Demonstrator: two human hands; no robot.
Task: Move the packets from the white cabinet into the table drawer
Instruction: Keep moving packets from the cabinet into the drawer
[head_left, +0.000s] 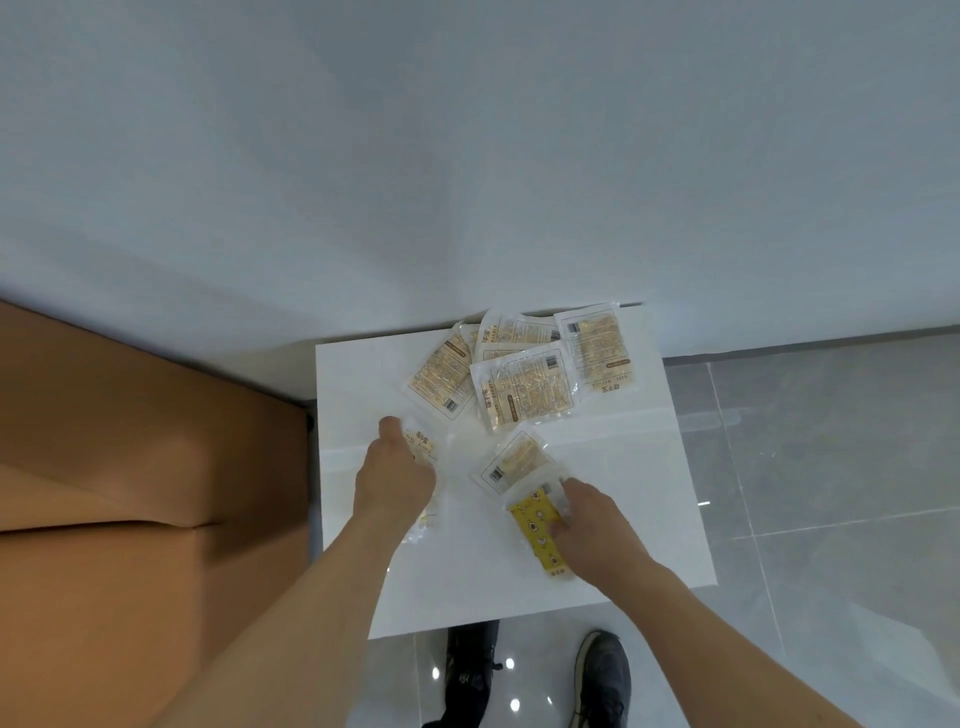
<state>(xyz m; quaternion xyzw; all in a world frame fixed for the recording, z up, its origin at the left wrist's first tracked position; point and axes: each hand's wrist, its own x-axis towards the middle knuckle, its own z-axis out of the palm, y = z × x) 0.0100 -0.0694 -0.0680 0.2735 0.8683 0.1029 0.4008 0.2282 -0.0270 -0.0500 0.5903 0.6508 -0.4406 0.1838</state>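
Several clear snack packets (524, 387) lie scattered on the top of the white cabinet (623, 493), most of them bunched near the wall. My left hand (395, 475) grips one clear packet (423, 447) at the cabinet's left side. My right hand (587, 525) is closed on a yellow printed packet (535, 525) near the middle. One more clear packet (514, 460) lies just above the yellow one, partly overlapping it. No drawer shows in this view.
A brown wooden table (130, 467) stands directly left of the cabinet. A white wall (467, 156) rises behind both. Grey floor tiles (831, 467) spread to the right, and my two dark shoes (535, 675) stand below the cabinet's front edge.
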